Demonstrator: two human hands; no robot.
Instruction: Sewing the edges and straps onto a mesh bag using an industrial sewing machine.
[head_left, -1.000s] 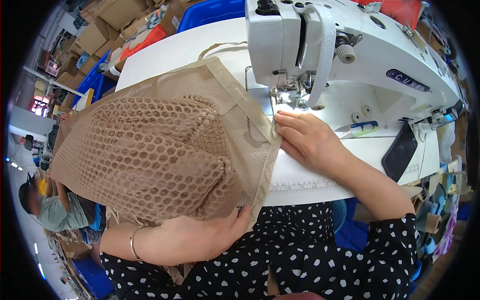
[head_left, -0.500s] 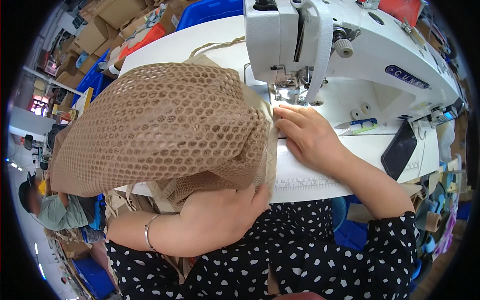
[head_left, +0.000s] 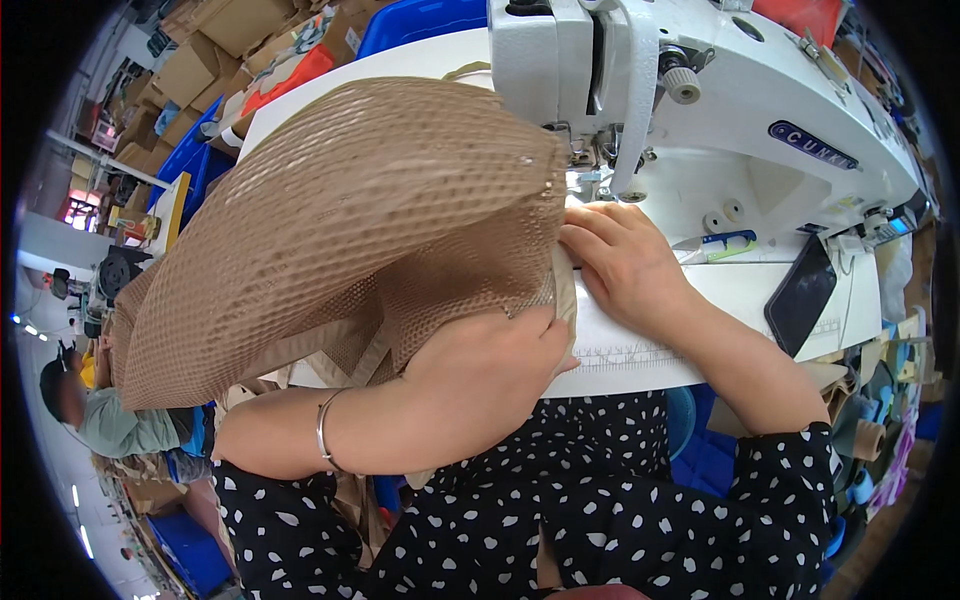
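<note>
A brown mesh fabric piece (head_left: 280, 230) with beige binding (head_left: 564, 290) lies bunched up on the white table (head_left: 300, 100), left of the sewing machine (head_left: 730, 90). My left hand (head_left: 480, 370), a bracelet on its wrist, is closed on the binding edge at the front. Beside the presser foot (head_left: 590, 178), my right hand (head_left: 625, 265) rests with fingers extended on the fabric's edge. The mesh covers part of the needle area.
Right of my hand are thread snips (head_left: 725, 243), small white bobbins (head_left: 722, 216) and a black phone (head_left: 800, 298). A blue crate (head_left: 420, 25) and cardboard boxes (head_left: 220, 30) stand behind the table. A co-worker (head_left: 130, 420) is at the left.
The mesh has risen and folded over rightward toward the needle, covering the top binding. My left hand has moved forward and right with the edge. My right hand has shifted slightly away from me.
</note>
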